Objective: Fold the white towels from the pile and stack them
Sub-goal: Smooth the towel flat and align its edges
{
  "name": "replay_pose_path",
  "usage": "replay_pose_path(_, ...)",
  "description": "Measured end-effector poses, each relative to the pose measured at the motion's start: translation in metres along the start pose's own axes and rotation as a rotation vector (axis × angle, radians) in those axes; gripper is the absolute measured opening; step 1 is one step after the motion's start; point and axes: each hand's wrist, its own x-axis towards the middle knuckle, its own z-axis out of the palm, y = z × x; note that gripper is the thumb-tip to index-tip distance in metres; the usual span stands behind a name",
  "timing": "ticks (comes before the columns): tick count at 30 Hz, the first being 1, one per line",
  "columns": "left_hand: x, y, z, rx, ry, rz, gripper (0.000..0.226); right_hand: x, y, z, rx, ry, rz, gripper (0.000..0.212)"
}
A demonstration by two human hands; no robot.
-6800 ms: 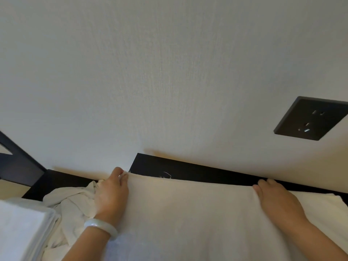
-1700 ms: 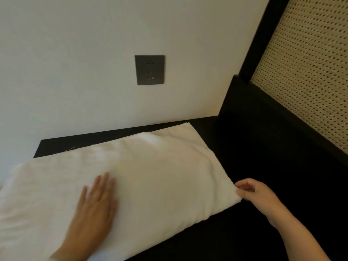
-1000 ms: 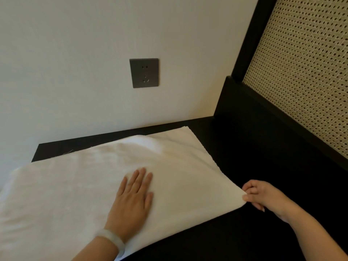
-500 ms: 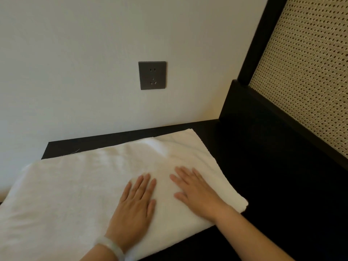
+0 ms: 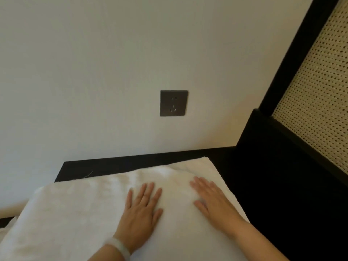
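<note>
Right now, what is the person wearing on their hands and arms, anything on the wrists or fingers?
The left hand has a smooth, pale whitish bangle round its wrist. The right hand wears nothing visible: no watch, band or glove. No rings show on either hand, and no sleeves are in view.

We press our left hand (image 5: 140, 213) and right hand (image 5: 213, 201) flat, fingers straight, on the white towel (image 5: 75, 210) spread over the dark table (image 5: 273, 194) below a wall socket (image 5: 173, 103).
</note>
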Motion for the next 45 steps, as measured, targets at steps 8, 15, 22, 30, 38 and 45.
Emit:
replay_pose_path(8,0.034,-0.015,0.000,0.005,-0.035,-0.056,0.061,0.066,0.048,-0.014,0.180,0.269,0.492,0.032)
replay_pose_path(15,0.036,-0.016,0.006,0.024,0.070,-0.085,0.071,0.126,0.056,-0.028,0.430,-0.036,0.764,0.046)
replay_pose_path(22,0.040,-0.012,0.007,0.017,-0.026,-0.115,0.070,0.119,0.080,-0.038,0.204,0.113,0.606,0.016)
replay_pose_path(30,0.036,-0.012,-0.005,-0.081,-0.080,-0.119,0.070,0.080,0.008,-0.049,0.374,-0.144,0.240,0.024)
replay_pose_path(38,0.021,0.013,-0.037,-0.390,0.233,0.081,0.051,0.002,-0.039,-0.057,0.138,-0.454,-0.415,0.025)
replay_pose_path(45,0.012,0.009,-0.012,-0.432,0.087,0.147,0.047,-0.008,-0.010,-0.047,0.263,-0.115,0.173,0.031)
